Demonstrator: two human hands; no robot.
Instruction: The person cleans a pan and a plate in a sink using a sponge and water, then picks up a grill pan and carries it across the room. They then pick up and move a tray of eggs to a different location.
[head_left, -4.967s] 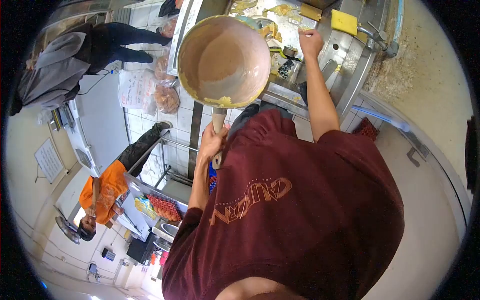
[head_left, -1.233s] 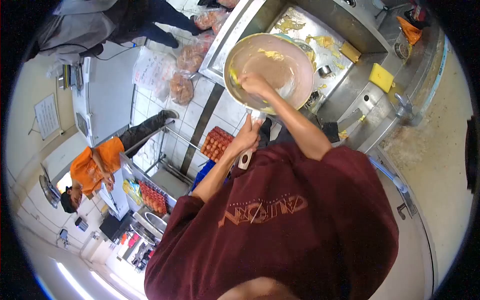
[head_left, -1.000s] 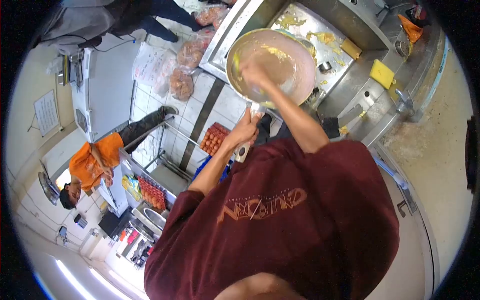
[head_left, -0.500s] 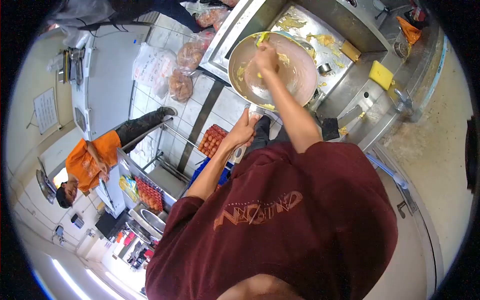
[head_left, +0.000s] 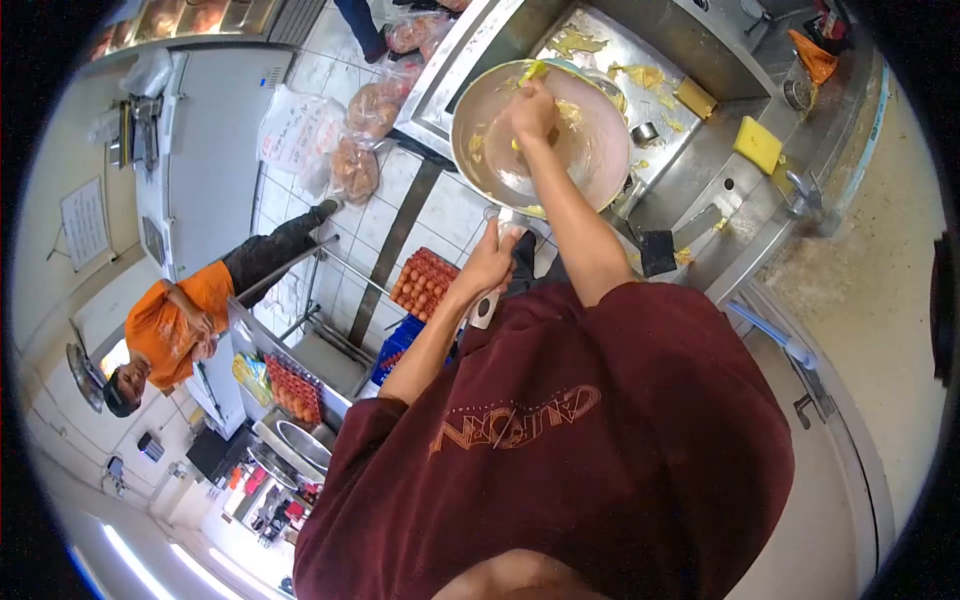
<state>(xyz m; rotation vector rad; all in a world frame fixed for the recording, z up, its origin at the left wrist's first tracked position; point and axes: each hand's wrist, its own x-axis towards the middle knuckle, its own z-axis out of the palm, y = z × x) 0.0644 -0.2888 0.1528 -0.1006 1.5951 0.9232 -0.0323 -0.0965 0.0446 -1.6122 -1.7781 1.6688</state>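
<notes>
A large round metal pan smeared with yellow batter is held over the edge of a steel sink counter. My left hand grips the pan's pale handle below the bowl. My right hand is inside the pan near its far rim, fingers closed against the batter; I cannot tell whether it holds a tool. My maroon sleeve and chest fill the lower view.
The steel sink counter carries batter scraps, a yellow sponge and a tap. Egg trays sit on the tiled floor. Bagged goods lie by a white freezer. A person in orange stands at left.
My right hand moved from the sink counter into the pan and swept from its near side to its far rim. The pan dropped lower over the counter edge; my left hand kept the handle.
</notes>
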